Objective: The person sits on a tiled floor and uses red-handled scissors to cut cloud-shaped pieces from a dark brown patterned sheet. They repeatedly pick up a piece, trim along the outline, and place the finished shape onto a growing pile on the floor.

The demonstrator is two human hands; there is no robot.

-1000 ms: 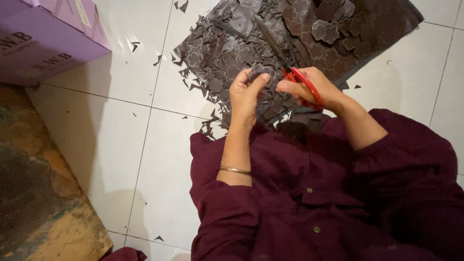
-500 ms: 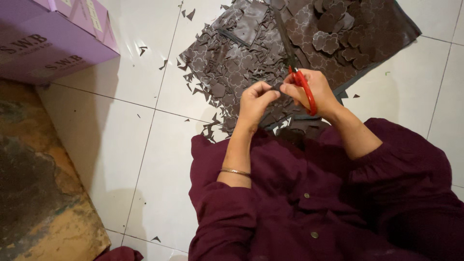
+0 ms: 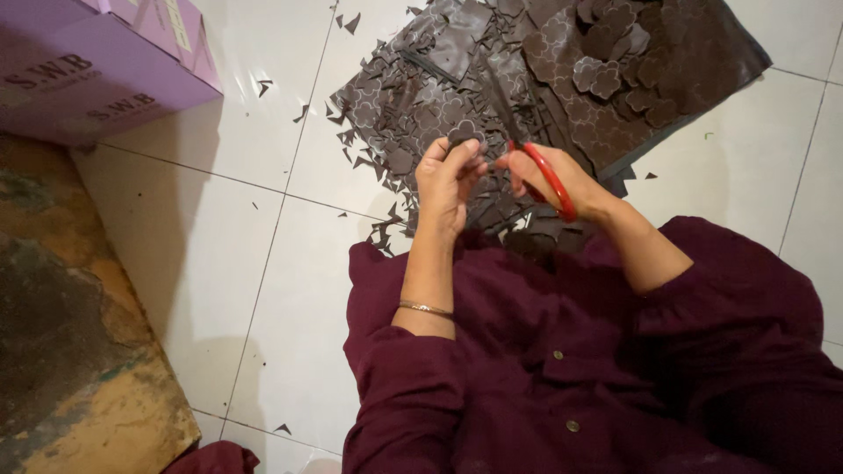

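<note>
A white tiled floor (image 3: 219, 263) carries a lilac cardboard box (image 3: 97, 61) at the upper left and a broad dark brown sheet (image 3: 667, 96) stamped with scalloped flower outlines, offcuts (image 3: 373, 158) strewn about it. Above the maroon lap, the left hand (image 3: 448, 180) pinches a small brown flower piece (image 3: 464, 136) between its fingers, while the right hand (image 3: 549, 180) is clenched through red-handled scissors (image 3: 549, 180). Trimming the outline seems under way; next the piece likely needs turning into the blades.
</note>
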